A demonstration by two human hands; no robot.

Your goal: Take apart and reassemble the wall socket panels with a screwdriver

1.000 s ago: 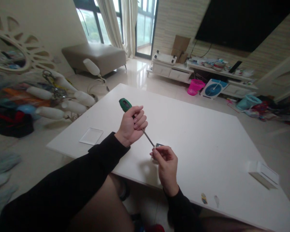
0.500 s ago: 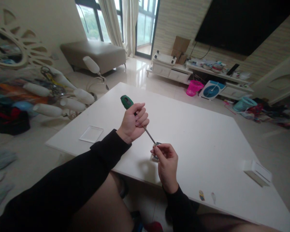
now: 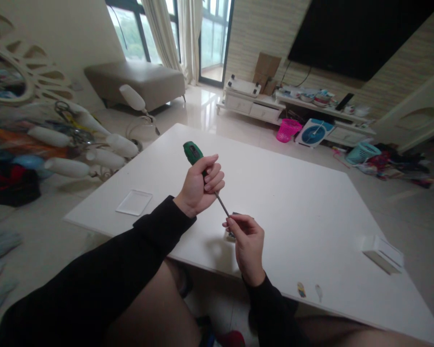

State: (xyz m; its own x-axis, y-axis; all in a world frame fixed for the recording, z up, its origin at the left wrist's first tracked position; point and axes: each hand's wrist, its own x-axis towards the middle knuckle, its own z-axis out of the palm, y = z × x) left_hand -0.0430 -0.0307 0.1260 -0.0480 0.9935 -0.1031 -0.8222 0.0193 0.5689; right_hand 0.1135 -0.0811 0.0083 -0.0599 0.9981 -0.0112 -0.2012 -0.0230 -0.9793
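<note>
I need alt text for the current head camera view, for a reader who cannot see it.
The left hand grips a green-handled screwdriver, its shaft running down to the right hand, which holds a small, mostly hidden object over a white table. A flat square piece lies left, a white box right.

Left hand [image 3: 202, 185] grips green-handled screwdriver [image 3: 192, 152], shaft slanting to right hand [image 3: 249, 246], which pinches a small part [image 3: 231, 234], mostly hidden. Both above white table [image 3: 292, 202]. Clear square piece [image 3: 134, 202] lies left; white box [image 3: 383, 254], right.
</note>
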